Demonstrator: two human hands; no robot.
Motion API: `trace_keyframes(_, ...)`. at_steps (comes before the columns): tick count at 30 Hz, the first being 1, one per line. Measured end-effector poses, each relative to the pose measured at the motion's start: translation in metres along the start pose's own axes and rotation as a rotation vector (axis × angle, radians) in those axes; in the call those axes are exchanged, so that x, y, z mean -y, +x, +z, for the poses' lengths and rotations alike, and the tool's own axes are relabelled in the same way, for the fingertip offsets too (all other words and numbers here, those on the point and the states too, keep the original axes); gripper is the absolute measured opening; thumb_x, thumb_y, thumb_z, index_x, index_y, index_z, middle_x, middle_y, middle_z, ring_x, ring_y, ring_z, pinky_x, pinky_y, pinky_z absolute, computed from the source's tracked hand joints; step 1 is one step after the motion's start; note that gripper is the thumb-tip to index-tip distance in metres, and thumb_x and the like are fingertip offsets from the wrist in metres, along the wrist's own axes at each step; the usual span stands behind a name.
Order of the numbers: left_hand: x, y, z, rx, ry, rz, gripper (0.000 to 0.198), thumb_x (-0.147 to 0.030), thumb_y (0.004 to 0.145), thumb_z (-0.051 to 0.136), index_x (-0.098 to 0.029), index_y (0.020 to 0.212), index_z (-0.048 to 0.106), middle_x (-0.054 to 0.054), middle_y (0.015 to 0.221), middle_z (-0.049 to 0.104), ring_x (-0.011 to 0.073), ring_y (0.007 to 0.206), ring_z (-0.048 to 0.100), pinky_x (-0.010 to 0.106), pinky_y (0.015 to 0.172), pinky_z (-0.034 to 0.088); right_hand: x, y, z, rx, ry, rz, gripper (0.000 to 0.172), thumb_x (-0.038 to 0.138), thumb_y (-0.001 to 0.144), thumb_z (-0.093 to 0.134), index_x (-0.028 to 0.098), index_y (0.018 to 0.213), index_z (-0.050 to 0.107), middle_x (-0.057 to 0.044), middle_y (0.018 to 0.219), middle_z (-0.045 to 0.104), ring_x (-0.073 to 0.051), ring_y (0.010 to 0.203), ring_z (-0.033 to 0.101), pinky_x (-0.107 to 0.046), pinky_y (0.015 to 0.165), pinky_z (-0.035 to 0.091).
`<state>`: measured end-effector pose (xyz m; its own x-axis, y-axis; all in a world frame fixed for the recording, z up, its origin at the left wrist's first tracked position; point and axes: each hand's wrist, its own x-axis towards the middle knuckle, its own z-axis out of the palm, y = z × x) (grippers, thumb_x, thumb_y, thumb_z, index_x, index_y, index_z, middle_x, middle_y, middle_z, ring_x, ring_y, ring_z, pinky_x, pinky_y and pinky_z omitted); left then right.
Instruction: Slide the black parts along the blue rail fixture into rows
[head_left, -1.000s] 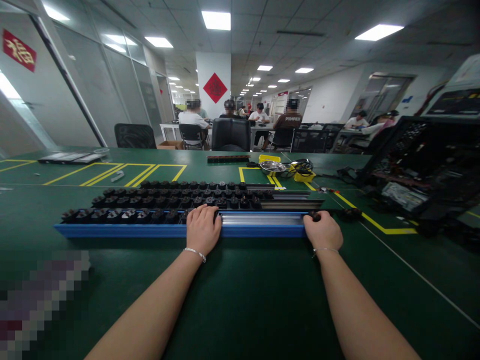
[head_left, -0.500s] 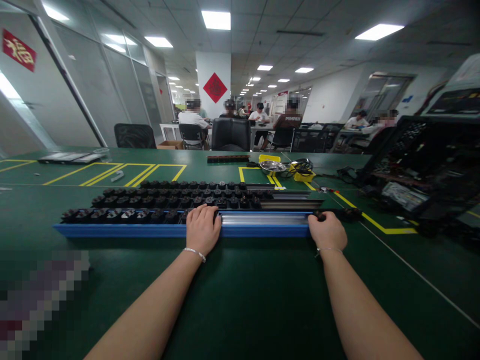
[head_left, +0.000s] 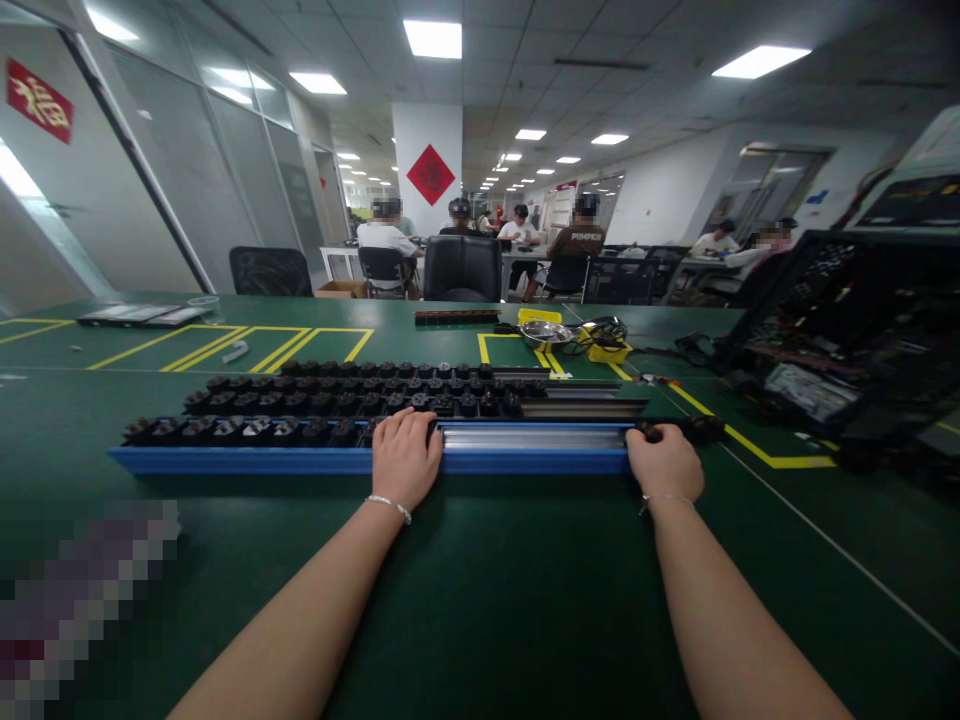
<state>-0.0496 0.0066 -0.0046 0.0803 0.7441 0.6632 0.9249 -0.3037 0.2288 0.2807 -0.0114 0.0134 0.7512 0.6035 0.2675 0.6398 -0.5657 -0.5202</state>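
Note:
A long blue rail (head_left: 247,461) lies across the green table in front of me, its left half filled with a row of small black parts (head_left: 225,430) and its right half showing a bare silver channel (head_left: 525,437). My left hand (head_left: 405,458) rests curled on the rail's middle, fingertips against the last black part in the row. My right hand (head_left: 664,462) is closed at the rail's right end, on a small black part (head_left: 646,432). More loose black parts (head_left: 705,428) lie just right of it.
Behind the blue rail lie two more rails of black parts (head_left: 352,392). A metal bowl (head_left: 545,333) and yellow boxes (head_left: 607,352) stand further back. A dark machine (head_left: 847,340) fills the right side. People sit at desks far behind.
My right hand has slid a little to the right along the rail's end. The left hand and the rails have stayed put.

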Motion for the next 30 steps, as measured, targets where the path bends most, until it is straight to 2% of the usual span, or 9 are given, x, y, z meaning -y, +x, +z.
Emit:
trace_keyframes(9,0.0,0.0,0.0,0.005,-0.007,0.001,0.029,-0.031,0.086,0.043,-0.021,0.107,0.061,0.009,0.109,0.066,0.0252,0.115,0.049,0.043,0.1,0.031,-0.009,0.011,0.0,-0.002,0.018,0.051,0.043,0.044,0.075,0.046,0.016,0.104,0.062,-0.015,0.099,0.062,-0.029,0.088,0.057,-0.038,0.07,0.045)
trace_keyframes(19,0.001,0.0,0.001,0.008,-0.011,0.0,0.029,-0.031,0.085,0.044,-0.022,0.106,0.061,0.008,0.109,0.066,0.0249,0.116,0.05,0.043,0.1,0.031,-0.019,0.03,0.003,-0.03,0.004,0.003,0.042,0.042,0.077,0.044,0.017,0.104,0.063,-0.013,0.097,0.063,-0.027,0.088,0.058,-0.037,0.071,0.044)
trace_keyframes(25,0.001,0.0,0.001,0.007,-0.008,0.001,0.029,-0.032,0.086,0.042,-0.021,0.107,0.06,0.008,0.109,0.066,0.0251,0.116,0.049,0.043,0.1,0.03,-0.019,0.027,0.001,-0.005,0.01,0.027,0.044,0.043,0.076,0.046,0.016,0.107,0.061,-0.013,0.098,0.062,-0.027,0.088,0.057,-0.037,0.072,0.045)
trace_keyframes(30,0.001,0.0,0.0,0.009,-0.007,0.006,0.03,-0.032,0.086,0.042,-0.02,0.107,0.06,0.008,0.109,0.066,0.0251,0.116,0.049,0.043,0.1,0.031,-0.02,0.022,0.002,-0.032,0.066,0.046,0.043,0.041,0.076,0.047,0.012,0.104,0.062,-0.016,0.098,0.063,-0.028,0.091,0.057,-0.038,0.077,0.045)
